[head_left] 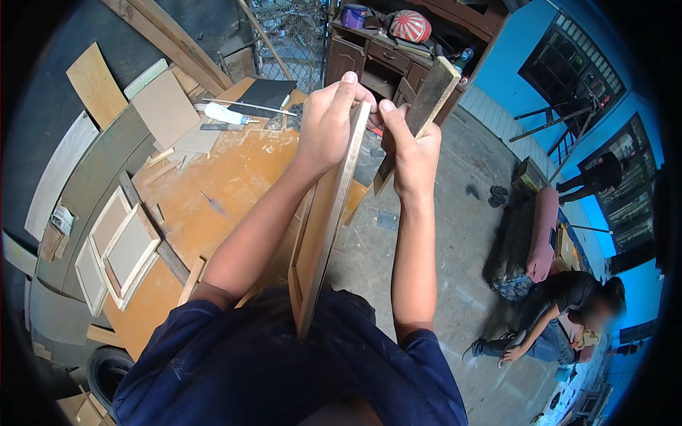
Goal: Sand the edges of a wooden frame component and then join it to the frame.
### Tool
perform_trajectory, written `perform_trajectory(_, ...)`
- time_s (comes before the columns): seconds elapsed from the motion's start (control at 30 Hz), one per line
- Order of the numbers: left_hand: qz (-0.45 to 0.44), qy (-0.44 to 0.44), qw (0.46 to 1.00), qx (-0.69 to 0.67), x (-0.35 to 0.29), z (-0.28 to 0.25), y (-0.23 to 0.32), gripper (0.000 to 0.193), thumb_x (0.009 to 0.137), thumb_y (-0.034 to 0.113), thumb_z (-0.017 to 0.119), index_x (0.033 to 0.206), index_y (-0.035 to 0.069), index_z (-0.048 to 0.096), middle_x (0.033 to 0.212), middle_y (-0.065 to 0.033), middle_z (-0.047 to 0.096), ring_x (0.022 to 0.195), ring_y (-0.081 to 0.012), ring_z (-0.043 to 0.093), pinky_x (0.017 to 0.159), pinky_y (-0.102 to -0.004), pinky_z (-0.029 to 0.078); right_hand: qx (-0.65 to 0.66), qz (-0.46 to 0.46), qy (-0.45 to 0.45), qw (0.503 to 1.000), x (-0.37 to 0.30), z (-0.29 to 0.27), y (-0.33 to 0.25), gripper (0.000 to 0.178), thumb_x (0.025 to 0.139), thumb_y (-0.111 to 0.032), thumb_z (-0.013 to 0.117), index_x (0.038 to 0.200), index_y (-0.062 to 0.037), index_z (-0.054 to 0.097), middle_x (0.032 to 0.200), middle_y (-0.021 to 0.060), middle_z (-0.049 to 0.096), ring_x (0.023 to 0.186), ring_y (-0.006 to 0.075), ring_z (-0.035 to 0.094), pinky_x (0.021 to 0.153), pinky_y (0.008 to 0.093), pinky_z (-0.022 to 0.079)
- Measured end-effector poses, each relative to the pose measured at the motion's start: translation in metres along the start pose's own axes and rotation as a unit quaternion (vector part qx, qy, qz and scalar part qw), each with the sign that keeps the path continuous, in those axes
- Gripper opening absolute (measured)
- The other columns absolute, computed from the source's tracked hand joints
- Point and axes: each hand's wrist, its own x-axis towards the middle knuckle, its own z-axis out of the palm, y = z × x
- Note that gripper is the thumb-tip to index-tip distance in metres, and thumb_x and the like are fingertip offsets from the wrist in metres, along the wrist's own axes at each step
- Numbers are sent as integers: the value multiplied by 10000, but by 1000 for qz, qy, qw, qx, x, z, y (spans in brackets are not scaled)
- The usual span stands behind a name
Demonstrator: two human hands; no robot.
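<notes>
With the wooden frame standing on edge, its far end up between two bare hands and its near end down at the navy shirt, this is all about steadiness! The right grip is clamped on a wooden strip, thumb toward the frame's corner. The left grip curls in close beside that far end, fingers drawn together; what the fingertips pinch, I can't tell.

Good technique here, I'd judge: brace the near end, keep the frame from twisting, hold the strip well clear of the corner, and let light fingertips do the fine work.

And the textures! A pale, straight sawn edge on the frame; a darker, blotchy face on that long, flat strip. Left, the orange desk is scuffed and dusty, carrying pale-rimmed rectangular panels and a smooth white bottle.
</notes>
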Motion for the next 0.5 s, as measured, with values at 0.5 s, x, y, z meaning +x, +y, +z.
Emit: perform_trajectory(0.5,-31,26,978,205,-2,-18,-25,467,1070,288,391,848,-16,666,741,-119,677,627,-159,619,653,-289,501,-319,61,-138,936,-96,22,-21,268,852,-189,756,727,16,638,546,92,564,484,165,568,502,327,443)
